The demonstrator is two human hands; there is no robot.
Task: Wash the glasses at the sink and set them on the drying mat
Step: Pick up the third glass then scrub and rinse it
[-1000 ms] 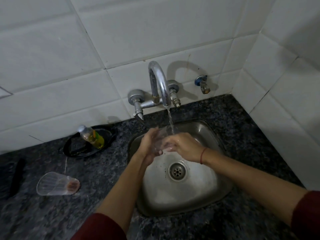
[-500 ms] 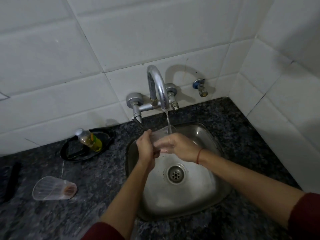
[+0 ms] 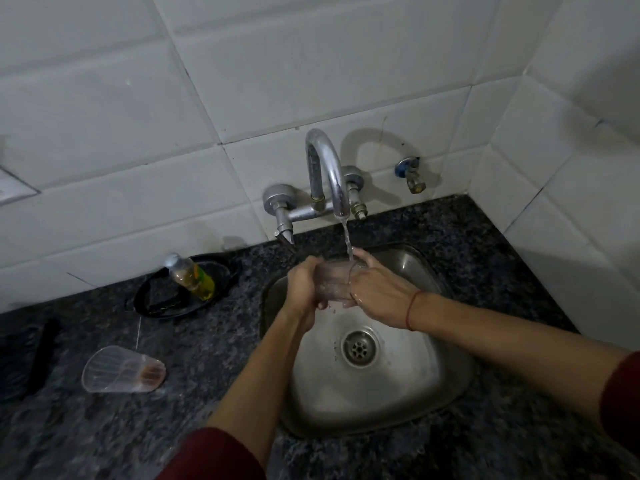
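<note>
We are gripping 1 wet, probably slippery and breakable glass [image 3: 334, 280] between our left hand [image 3: 304, 284] and right hand [image 3: 375, 294], both closed around its sides.

We hold a clear glass [image 3: 334, 280] between both hands over the steel sink [image 3: 450, 386], under a thin stream of water [image 3: 347, 239] running from the curved tap [image 3: 325, 168] at twelve o'clock. Our left hand [image 3: 304, 285] wraps its base end; our right hand [image 3: 375, 289], a red thread at the wrist, grips its rim end. At nine o'clock a second glass [image 3: 121, 369] lies on its side on the dark speckled counter [image 3: 207, 341], a brownish residue at its bottom. At ten o'clock, a small bottle [image 3: 190, 277] of yellow liquid leans in a black tray [image 3: 149, 299].
</note>
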